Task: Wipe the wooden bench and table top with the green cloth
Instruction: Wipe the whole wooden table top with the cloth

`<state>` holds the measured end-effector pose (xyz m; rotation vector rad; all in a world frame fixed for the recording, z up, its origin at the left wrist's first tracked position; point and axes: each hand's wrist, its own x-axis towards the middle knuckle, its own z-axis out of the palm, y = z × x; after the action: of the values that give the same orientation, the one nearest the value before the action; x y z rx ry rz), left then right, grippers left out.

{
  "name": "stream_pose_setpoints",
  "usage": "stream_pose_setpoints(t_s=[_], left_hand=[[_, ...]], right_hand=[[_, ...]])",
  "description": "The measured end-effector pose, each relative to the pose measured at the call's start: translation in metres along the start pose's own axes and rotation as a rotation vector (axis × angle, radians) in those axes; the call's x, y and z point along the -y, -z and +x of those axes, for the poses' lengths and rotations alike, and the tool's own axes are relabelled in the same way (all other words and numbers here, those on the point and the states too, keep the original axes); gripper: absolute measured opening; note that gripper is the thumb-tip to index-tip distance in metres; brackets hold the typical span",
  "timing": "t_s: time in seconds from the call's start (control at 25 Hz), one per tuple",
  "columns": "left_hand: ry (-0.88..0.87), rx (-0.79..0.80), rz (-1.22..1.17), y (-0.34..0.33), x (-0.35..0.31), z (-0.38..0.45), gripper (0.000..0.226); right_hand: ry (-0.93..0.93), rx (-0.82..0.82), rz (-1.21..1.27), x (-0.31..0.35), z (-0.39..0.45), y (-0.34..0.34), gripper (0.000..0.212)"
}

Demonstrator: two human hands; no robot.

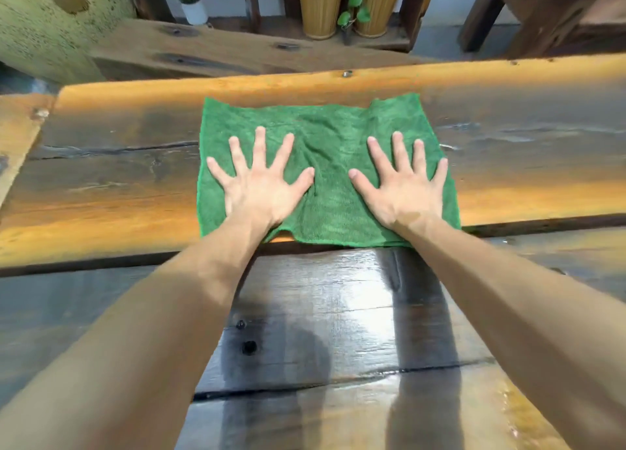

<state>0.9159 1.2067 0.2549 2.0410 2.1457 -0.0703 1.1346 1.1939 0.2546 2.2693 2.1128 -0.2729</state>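
The green cloth [325,134] lies spread flat on the far plank of the glossy wooden table top [118,185]. My left hand [257,182] presses on the cloth's left half, palm down, fingers straight and spread. My right hand [399,182] presses on the right half in the same way. Both forearms reach across the nearer dark planks. The wooden bench [210,50] stands beyond the table's far edge.
A large yellowish trunk-like shape [47,23] rises at the far left. Behind the bench stand a white pot with a plant [194,9] and two tan ribbed pots [320,9] on a low shelf. Dark wooden furniture [542,12] sits far right.
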Motion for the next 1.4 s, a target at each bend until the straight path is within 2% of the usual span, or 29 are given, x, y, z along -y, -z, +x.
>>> stream_pose_setpoints(t_s=[0.24, 0.52, 0.8, 1.4], left_hand=[[0.0, 0.073, 0.036, -0.011, -0.001, -0.106, 0.076], [0.003, 0.005, 0.034, -0.045, 0.012, -0.28, 0.079], [-0.014, -0.058, 0.045, -0.071, 0.017, -0.427, 0.077], [-0.016, 0.009, 0.025, -0.11, 0.043, -0.707, 0.077]], right_hand=[[0.022, 0.023, 0.007, -0.01, -0.108, -0.009, 0.075], [0.09, 0.044, 0.012, -0.02, -0.269, -0.033, 0.077], [0.148, -0.035, 0.011, -0.03, -0.41, -0.058, 0.076], [0.14, -0.043, 0.005, -0.049, -0.688, -0.099, 0.075]])
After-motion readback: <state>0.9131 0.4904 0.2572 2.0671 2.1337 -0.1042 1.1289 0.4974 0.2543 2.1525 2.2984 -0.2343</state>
